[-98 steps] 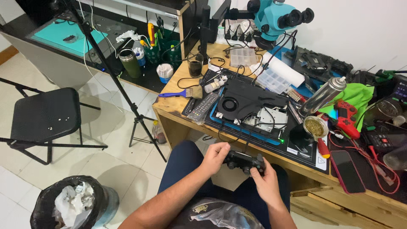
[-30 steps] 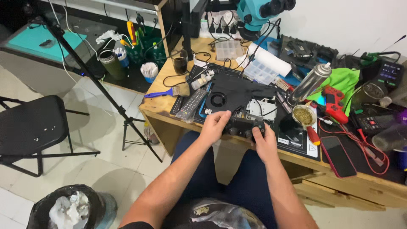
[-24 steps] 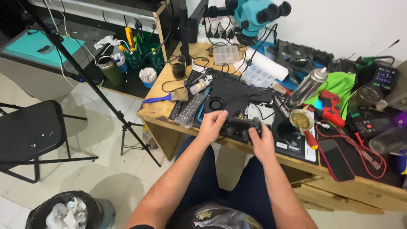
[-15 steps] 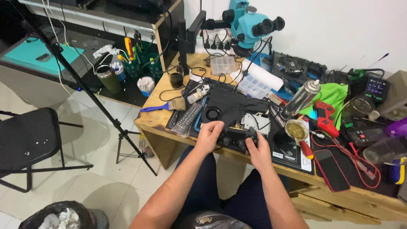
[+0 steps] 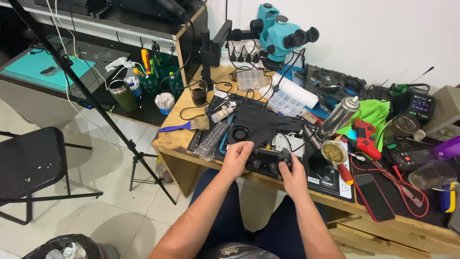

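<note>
A black game controller (image 5: 267, 160) sits at the near edge of the wooden workbench (image 5: 179, 139), gripped from both ends. The left hand (image 5: 236, 159) is curled around its left grip, thumb on top, and the right hand (image 5: 293, 175) wraps the right grip the same way, so both hands are closed on it. It lies over the front of a dark work mat (image 5: 326, 175), just in front of an opened black console (image 5: 261, 127) with a round fan opening.

Left of the console lie a grey remote control (image 5: 211, 140) and a blue-handled brush (image 5: 179, 126). Right of the controller stand a small pot of brass wool (image 5: 334, 152) and a tilted silver spray can (image 5: 338, 117), with a red controller (image 5: 365, 135) on a green cloth (image 5: 373, 112) beyond. A dark phone (image 5: 373, 196) lies near the front edge. A teal microscope (image 5: 280, 36) rises at the back. On the floor to the left stand a black folding chair (image 5: 28, 163) and a tripod (image 5: 96, 103).
</note>
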